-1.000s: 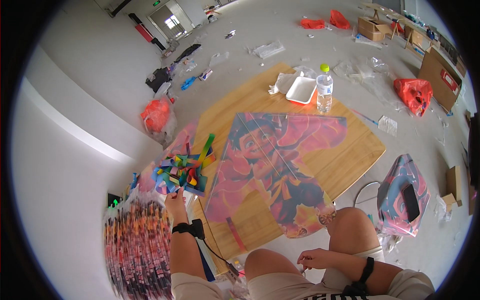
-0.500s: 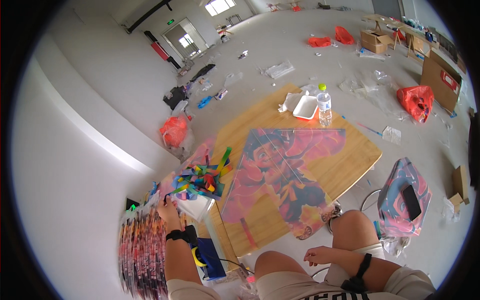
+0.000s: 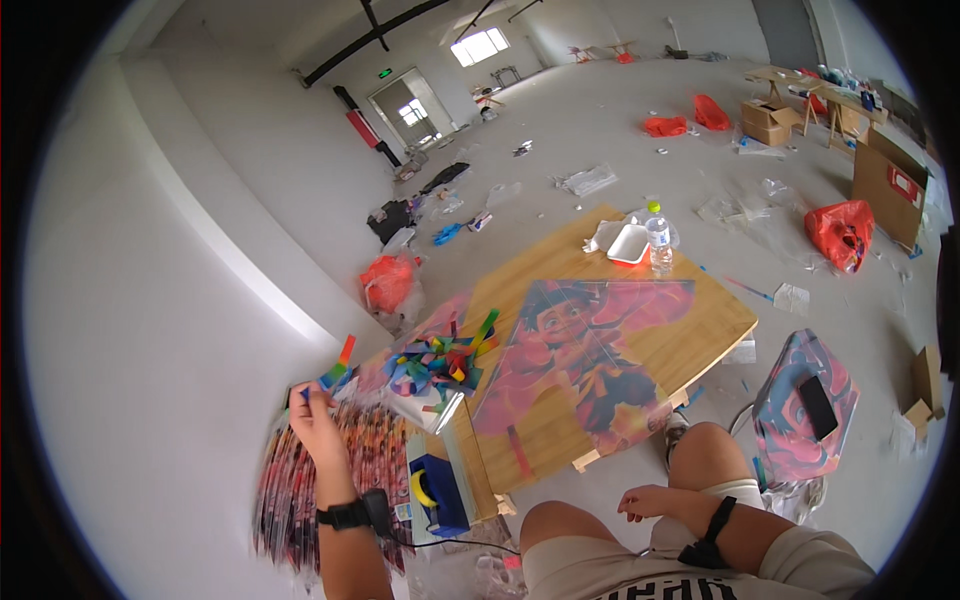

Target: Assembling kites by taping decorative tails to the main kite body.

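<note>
Left of the bench [image 3: 715,310], over a stack of printed packets [image 3: 335,480], the left hand [image 3: 313,408] held up one rainbow ribbon [image 3: 337,370]. Its grip was narrow, pinched on the lower end; the upper end stood free, orange at the tip. A tangled ribbon pile [image 3: 435,365] lay to the right, just left of a printed kite [image 3: 600,360] spread flat on the bench. Right hand [image 3: 645,502] near the right thigh, fingers loosely curled; could not tell whether it held anything. Judgement on handling: a light pinch at one end suited so thin a strip and spared it creases. The cable [image 3: 460,541], passing near the blue tape dispenser [image 3: 445,490], looked liable to snag loose ribbon; best given clearance.
</note>
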### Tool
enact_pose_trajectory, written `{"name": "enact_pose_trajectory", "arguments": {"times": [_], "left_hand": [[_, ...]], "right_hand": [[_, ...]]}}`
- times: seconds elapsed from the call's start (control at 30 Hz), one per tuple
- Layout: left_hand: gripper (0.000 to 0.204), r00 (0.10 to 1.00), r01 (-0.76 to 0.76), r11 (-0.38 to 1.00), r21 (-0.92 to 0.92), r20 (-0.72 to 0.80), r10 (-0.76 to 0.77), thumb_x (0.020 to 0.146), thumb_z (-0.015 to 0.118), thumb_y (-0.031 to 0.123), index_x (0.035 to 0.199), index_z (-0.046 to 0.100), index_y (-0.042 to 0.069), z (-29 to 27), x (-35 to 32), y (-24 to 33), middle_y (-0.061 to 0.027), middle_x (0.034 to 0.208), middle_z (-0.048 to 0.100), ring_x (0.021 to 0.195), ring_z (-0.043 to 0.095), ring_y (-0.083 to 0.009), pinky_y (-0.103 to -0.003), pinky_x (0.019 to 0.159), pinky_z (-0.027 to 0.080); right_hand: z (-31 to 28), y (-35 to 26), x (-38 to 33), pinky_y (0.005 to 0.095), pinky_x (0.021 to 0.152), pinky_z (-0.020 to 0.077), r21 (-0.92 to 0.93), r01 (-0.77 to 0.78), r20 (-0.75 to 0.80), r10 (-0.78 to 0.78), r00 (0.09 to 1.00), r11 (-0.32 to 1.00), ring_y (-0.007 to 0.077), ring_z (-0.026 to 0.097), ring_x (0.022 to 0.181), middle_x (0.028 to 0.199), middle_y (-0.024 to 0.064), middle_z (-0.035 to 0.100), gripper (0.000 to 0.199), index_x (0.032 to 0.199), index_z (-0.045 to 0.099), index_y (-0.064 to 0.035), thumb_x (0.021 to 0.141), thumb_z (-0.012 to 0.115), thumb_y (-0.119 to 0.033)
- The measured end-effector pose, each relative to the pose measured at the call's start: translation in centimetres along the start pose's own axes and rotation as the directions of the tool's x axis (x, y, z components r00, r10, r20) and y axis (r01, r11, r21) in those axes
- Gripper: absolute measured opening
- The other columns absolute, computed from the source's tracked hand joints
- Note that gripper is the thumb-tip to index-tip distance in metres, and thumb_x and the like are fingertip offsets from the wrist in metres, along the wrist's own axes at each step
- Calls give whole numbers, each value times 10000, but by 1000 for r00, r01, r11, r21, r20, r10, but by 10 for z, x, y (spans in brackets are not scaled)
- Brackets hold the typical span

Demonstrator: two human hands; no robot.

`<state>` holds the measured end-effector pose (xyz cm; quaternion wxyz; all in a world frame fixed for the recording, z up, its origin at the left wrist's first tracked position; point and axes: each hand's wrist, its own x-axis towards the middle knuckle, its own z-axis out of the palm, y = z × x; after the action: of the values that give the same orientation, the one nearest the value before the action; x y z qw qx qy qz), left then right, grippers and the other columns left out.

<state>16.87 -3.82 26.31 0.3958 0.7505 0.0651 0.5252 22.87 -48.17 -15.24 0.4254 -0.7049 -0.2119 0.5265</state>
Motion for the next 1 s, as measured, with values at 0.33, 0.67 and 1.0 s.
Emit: {"name": "enact_pose_trajectory", "arguments": {"times": [0.33,0.67,1.0], "left_hand": [[152,815,93,995,-43,577,-51,794,754,-48,816,610,-3,41,-178,162,-66,757,595,662,540,-123,-243,615,428],[46,634,712,614,-341,687,-354,965,627,-2,976,582,-8,77,-289,162,-17,866,589,768,533,-49,-195,675,435],[334,716,573,742,-348,652,-248,930,661,-4,1249,563,-14,79,-296,156,-59,989,609,810,555,-75,-221,745,472]], "right_hand": [[-3,-186,-145,312,749,515,-406,761,-427,-841,332,507,201,656,941,1053,81,672,361,1170,645,-77,838,786,-90],[35,-215,-199,321,764,546,-537,790,-295,-943,152,296,242,688,918,1083,82,725,386,1092,719,-70,747,879,-133],[40,-199,-191,262,718,494,-122,767,-520,-699,491,630,123,622,781,902,51,718,120,1003,711,-6,892,733,-46]]}}
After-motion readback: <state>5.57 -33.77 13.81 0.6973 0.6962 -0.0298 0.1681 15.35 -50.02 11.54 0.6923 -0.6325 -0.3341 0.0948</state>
